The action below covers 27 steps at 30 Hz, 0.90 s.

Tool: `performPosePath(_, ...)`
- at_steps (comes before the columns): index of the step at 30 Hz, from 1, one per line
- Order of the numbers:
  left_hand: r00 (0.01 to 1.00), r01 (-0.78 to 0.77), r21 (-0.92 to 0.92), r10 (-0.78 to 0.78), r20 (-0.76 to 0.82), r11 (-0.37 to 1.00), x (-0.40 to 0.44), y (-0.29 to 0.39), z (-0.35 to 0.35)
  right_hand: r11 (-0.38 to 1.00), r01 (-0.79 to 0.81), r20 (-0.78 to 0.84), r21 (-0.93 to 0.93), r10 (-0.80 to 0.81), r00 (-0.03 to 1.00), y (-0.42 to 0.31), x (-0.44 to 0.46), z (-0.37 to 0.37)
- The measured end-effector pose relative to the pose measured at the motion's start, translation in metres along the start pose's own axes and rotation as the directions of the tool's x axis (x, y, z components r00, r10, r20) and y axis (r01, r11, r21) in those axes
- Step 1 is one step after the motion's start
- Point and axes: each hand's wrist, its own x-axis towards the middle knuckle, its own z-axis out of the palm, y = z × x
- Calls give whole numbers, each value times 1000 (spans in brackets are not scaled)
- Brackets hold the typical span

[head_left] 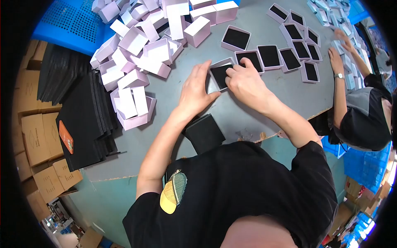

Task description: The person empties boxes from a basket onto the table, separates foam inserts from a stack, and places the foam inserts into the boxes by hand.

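A small pale lilac box (212,73) sits on the grey table with a black foam pad (220,78) inside it. My left hand (193,90) is beside the box's left wall, thumb and fingers spread around its near-left side. Over the box's right side, my right hand (248,86) has its fingers curled down onto the pad; the fingertips are partly hidden. A stack of black foam pads (205,133) lies near the table edge, below my hands. Just beyond my right hand stands another lilac box with a black pad (253,58).
Several padded boxes (270,56) stand to the right. A heap of lilac box parts (136,41) covers the left. Black foam sheets (84,120) are stacked at the left edge near a blue crate (74,25). At right, a co-worker's hands (337,58) are near pale blue boxes (351,78).
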Motion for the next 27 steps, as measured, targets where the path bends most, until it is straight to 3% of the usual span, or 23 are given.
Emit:
performPosePath(1,999,-32,60,33,-11,998,-2,-1,-4,996,-25,106,-84,34,994,0,0,-5)
performPosePath(3,995,-92,169,95,-8,981,-6,-1,-26,984,-46,39,-175,53,998,0,-7,2)
performPosePath(4,964,-187,354,241,-114,917,-8,-6,-38,973,-59,4,-222,62,998,2,-11,7)
performPosePath(5,960,-155,428,239,-149,890,-9,-6,-54,973,-74,-150,-219,42,988,3,-17,12)
performPosePath(6,944,-140,520,272,-188,843,-11,-11,-67,988,-78,-176,-137,53,983,0,-21,6)
performPosePath(8,947,26,667,195,-255,744,-14,-14,-85,997,-63,-227,35,69,971,-6,-23,-11)
performPosePath(11,960,173,719,48,-275,673,-12,-27,-90,972,-35,-232,232,91,968,-8,-29,6)
performPosePath(14,972,206,740,-47,-230,641,2,-27,-96,983,-95,-129,154,116,985,-3,-27,5)
performPosePath(15,970,238,699,-133,-202,675,8,-21,-100,981,-62,-245,183,107,964,-5,-25,-2)
performPosePath(18,944,322,685,-275,-182,654,19,-15,-102,756,265,-300,598,-96,949,-33,-31,-38)
performPosePath(20,947,319,686,-255,-197,654,17,-14,-103,585,416,-296,696,-294,909,-52,-29,-50)
performPosePath(21,949,314,687,-241,-204,656,16,-13,-104,632,445,-247,635,-379,892,-60,-31,-49)
performPosePath(24,966,186,601,-33,-256,777,-2,13,-109,740,444,-253,505,-364,896,-71,-37,-29)
performPosePath(27,973,141,313,-73,-220,939,-23,22,-110,735,514,-381,442,-365,850,-71,-38,-27)
